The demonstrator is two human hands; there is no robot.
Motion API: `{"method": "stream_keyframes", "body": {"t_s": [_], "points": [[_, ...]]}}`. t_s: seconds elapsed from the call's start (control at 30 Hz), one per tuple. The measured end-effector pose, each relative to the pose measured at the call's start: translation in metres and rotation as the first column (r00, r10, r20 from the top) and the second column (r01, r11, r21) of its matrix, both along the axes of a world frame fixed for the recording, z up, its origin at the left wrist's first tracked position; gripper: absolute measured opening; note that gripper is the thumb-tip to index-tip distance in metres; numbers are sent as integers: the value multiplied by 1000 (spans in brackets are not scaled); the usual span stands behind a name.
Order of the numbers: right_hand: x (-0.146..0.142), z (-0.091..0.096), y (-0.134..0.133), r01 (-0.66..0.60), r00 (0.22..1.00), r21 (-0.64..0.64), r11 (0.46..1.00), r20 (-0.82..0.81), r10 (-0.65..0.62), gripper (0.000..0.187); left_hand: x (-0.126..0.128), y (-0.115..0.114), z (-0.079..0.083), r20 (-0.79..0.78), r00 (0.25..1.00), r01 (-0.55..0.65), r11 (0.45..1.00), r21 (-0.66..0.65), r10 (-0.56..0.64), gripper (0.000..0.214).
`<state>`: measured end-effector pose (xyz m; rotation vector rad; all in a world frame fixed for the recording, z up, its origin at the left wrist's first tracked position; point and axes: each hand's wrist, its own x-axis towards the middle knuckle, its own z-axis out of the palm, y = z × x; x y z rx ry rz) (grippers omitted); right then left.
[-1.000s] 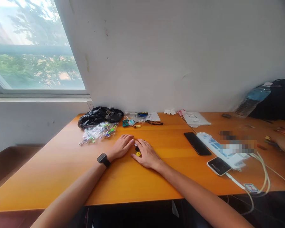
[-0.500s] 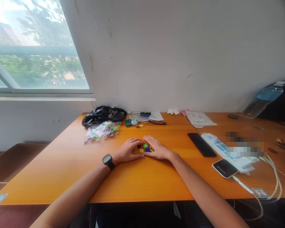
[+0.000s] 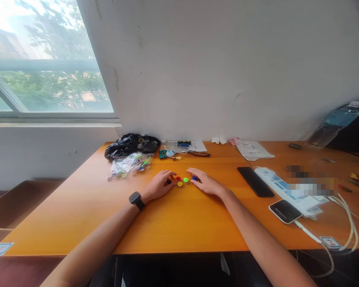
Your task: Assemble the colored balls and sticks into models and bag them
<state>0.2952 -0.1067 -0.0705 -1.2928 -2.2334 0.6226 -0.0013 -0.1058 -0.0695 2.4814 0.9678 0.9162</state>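
Observation:
Both my hands rest on the orange table [image 3: 77,215] around a small cluster of coloured plastic pieces. My left hand [image 3: 160,185], with a black watch on its wrist, lies flat with fingers apart beside a black piece [image 3: 168,182]. Between the hands sit a red piece [image 3: 178,178], a yellow piece [image 3: 180,183] and a green piece [image 3: 186,180]. My right hand [image 3: 205,182] lies flat with fingers stretched, its fingertips touching a blue piece [image 3: 194,178].
At the back stand a black plastic bag [image 3: 131,144], clear bags of coloured parts [image 3: 127,164], small tools [image 3: 184,143] and papers [image 3: 253,150]. To the right lie a dark phone [image 3: 255,181], a power strip [image 3: 283,187], a second phone [image 3: 285,211], cables and a water bottle [image 3: 332,127].
My hands have spread apart, uncovering the coloured pieces that lay under them. The right hand slid right and farther back; the left stayed near the black piece.

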Motion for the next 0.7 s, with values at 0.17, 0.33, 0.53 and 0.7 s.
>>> {"method": "stream_keyframes", "body": {"t_s": [0.17, 0.33, 0.53, 0.7], "points": [[16, 3, 6, 44, 999, 58, 997, -13, -43, 53, 1, -5, 2, -60, 997, 60, 995, 75, -55, 47], [22, 9, 9, 35, 999, 80, 996, 1, -35, 28, 5, -9, 4, -111, 984, 145, 988, 59, -138, 34], [26, -2, 16, 145, 989, 135, 980, 9, -148, 25, 5, -4, 2, -49, 997, 64, 997, 36, -62, 24], [24, -6, 18, 204, 979, 145, 968, -46, -200, 22, 3, -5, 5, -55, 998, 28, 999, 19, -27, 30]]}}
